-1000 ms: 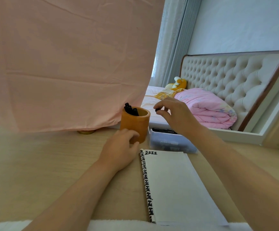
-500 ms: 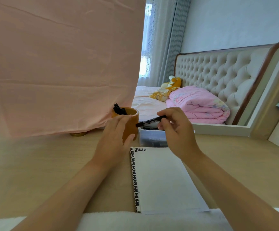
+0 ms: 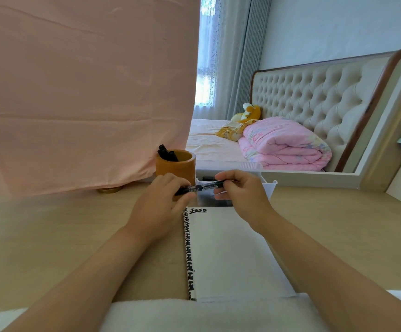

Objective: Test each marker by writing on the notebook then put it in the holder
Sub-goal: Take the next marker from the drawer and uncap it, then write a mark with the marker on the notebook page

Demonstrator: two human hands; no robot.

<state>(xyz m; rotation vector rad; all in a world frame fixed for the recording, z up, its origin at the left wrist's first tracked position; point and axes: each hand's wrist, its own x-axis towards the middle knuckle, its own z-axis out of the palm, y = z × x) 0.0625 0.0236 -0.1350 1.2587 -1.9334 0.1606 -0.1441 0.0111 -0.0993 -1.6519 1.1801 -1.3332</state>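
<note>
Desk: wood.
Notebook: open, just below both hands.
Holder: markers stand inside.
Left hand: now off the holder, fingers curled round the marker's left end.
Right hand: pinches the other end.
Marker: level, above the notebook's top edge; uncapping probably next.

Your left hand covered one end of the slim black marker (its white barrel print was too small to read), and your right hand hid most of the clear plastic box behind it.
</note>
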